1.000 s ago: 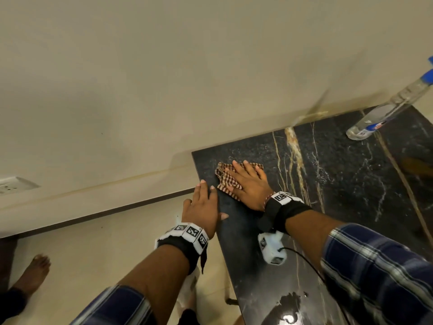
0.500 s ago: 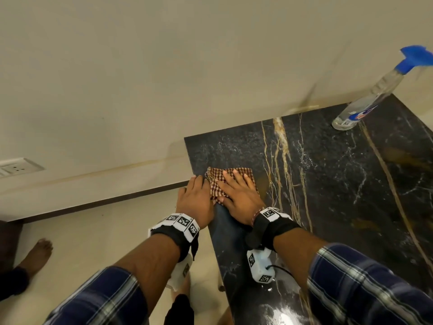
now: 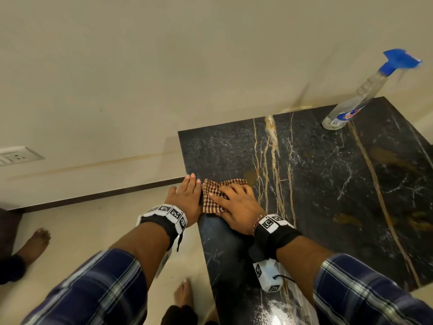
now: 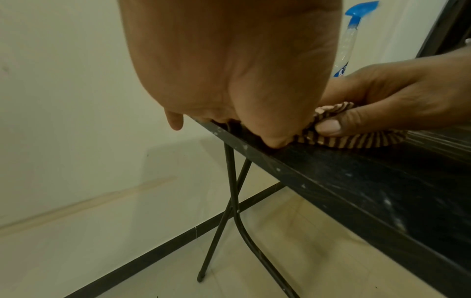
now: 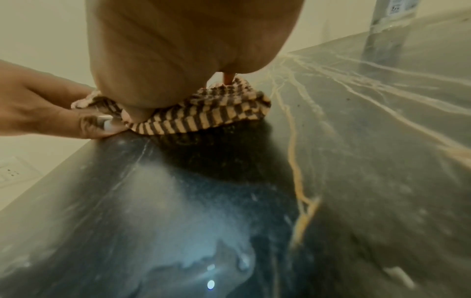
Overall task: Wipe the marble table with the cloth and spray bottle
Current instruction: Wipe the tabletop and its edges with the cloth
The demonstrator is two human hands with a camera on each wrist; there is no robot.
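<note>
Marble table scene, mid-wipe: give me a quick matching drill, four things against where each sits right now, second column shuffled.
Things:
1. cloth
2. spray bottle
3. left hand
4. right hand

Places:
A. standing upright at the far corner of the marble table
B. flat on top of the cloth, pressing it down
C. on the tabletop by its left edge, under a palm
D. at the table's left edge, beside the cloth

Pairs: 1-C, 2-A, 3-D, 4-B
</note>
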